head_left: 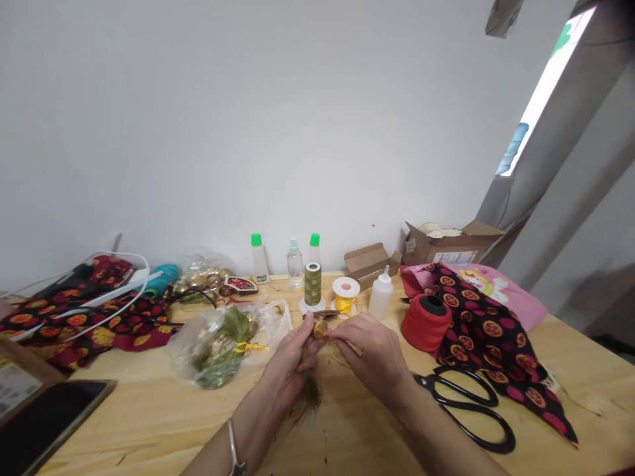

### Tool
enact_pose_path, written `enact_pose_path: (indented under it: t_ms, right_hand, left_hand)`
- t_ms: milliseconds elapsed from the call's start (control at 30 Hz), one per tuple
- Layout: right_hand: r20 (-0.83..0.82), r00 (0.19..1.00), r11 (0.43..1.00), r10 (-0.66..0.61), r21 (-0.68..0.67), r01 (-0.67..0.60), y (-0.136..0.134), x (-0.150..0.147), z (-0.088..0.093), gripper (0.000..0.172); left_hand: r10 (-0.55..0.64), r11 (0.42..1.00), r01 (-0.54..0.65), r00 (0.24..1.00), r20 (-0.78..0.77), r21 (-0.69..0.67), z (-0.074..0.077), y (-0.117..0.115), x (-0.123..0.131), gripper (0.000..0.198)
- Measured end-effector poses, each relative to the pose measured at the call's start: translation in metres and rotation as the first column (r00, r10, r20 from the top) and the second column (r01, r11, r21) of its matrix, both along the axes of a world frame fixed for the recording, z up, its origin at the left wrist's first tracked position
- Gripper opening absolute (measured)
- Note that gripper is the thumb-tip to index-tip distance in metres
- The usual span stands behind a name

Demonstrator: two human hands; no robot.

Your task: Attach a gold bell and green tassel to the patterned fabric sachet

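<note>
A round gold bell (321,328) sits between my two hands above the table. My left hand (288,363) is closed around it, thumb uppermost, with a green thread tassel (311,391) hanging below the fingers. At the bell's right edge, my right hand (374,354) is pinched beside a small red bit; what lies between its fingertips is too small to make out. A thin yellow cord (339,359) loops under the right fingers. Just beyond the hands stand a green thread spool (312,285) and a yellow cord spool (346,301).
Black-handled scissors (479,403) lie by my right forearm, near a red thread cone (427,324) and patterned cloth (491,330). On the left are a plastic bag (186,344) with green tassels and a phone-like dark slab (54,423). A white squeeze bottle (381,296) stands behind.
</note>
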State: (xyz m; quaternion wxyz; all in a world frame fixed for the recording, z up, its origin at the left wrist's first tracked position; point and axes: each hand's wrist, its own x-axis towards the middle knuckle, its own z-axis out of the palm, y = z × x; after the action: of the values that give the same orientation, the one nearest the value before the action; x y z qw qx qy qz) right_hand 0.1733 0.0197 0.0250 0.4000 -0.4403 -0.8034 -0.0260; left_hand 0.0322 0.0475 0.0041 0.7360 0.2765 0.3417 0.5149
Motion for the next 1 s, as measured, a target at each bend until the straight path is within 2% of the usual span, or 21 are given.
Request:
enact_pose_path:
  t_ms: [200,433,767,1000]
  right_hand:
    - [0.186,0.978,0.995,-0.092,0.064,0.081,-0.001,0.0,0.0,0.013]
    - [0.23,0.944,0.966,-0.238,0.157,0.205,-0.007,-0.005,0.004,0.013]
    - [0.264,0.933,0.968,-0.245,0.117,0.221,-0.005,-0.004,0.004,0.012]
    - [0.273,0.93,0.969,-0.246,0.064,0.237,-0.002,-0.002,0.003,0.008]
  left_hand:
    - [-0.015,1.0,0.015,0.999,-0.041,0.013,0.002,-0.001,0.0,0.029]
    - [-0.02,0.999,0.023,0.996,-0.082,0.039,0.005,-0.003,0.001,0.03]
    - [-0.017,0.998,0.026,0.991,-0.136,0.064,0.011,-0.006,0.002,0.033]
    - [-0.032,0.997,0.044,0.985,-0.17,0.066,0.01,-0.006,0.004,0.036]
